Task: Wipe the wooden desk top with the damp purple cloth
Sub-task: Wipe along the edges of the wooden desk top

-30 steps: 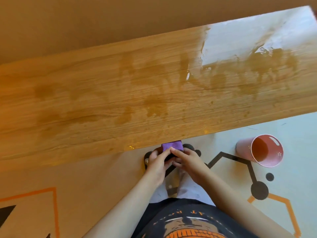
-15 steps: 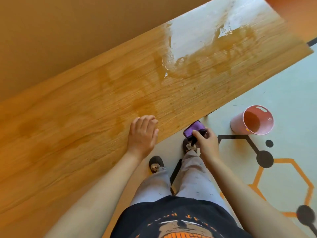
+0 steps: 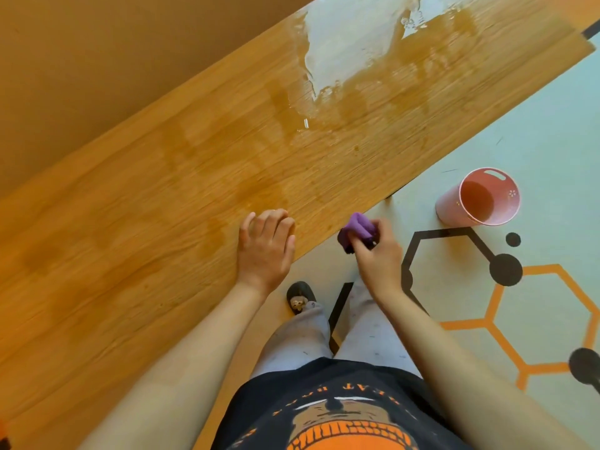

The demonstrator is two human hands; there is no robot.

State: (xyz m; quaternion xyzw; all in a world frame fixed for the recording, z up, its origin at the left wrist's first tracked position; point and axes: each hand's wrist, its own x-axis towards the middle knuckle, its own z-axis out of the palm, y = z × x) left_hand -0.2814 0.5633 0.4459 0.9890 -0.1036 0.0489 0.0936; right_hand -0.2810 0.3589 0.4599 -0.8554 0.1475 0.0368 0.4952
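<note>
The wooden desk top (image 3: 201,164) runs diagonally from lower left to upper right, with dark damp streaks and a shiny wet patch near its far right end. My left hand (image 3: 266,248) rests on the desk's near edge with its fingers loosely bent. My right hand (image 3: 376,258) holds the bunched purple cloth (image 3: 358,227) just off the desk's near edge, above the floor. The cloth is not touching the wood.
A pink bucket (image 3: 480,198) stands on the pale floor to the right of the desk. The floor carries black and orange hexagon markings (image 3: 506,271). My legs and one dark slipper (image 3: 300,297) are below the hands. A brown wall lies behind the desk.
Both hands were together on the cloth below the desk edge. The left hand has let go and moved onto the desk; the right hand keeps the cloth. The view has tilted.
</note>
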